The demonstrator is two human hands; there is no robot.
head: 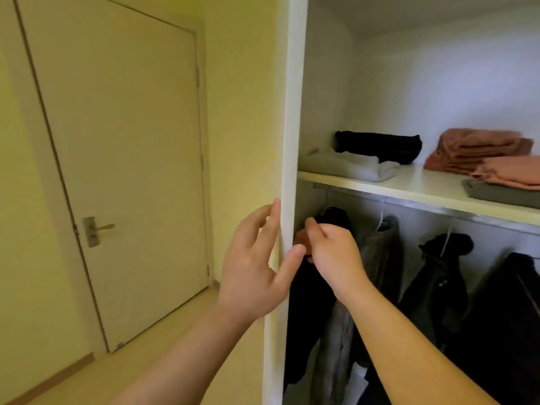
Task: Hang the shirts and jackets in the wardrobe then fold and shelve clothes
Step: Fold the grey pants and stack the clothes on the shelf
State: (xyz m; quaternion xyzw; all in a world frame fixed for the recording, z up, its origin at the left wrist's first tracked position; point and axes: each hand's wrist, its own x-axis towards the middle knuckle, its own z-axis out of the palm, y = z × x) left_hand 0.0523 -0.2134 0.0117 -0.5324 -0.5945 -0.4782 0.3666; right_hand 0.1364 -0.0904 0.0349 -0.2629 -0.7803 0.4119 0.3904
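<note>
Garment (306, 299) — black, hanging limp — is pinched by right hand (336, 258), while left hand (251, 273) grips wardrobe panel (289, 127).

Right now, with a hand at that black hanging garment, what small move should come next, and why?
Probably the right hand lets go of the black hanging garment and withdraws: it appears already hung from the metal rail beside the grey coat, while the left hand holds the white wardrobe side panel.
</note>
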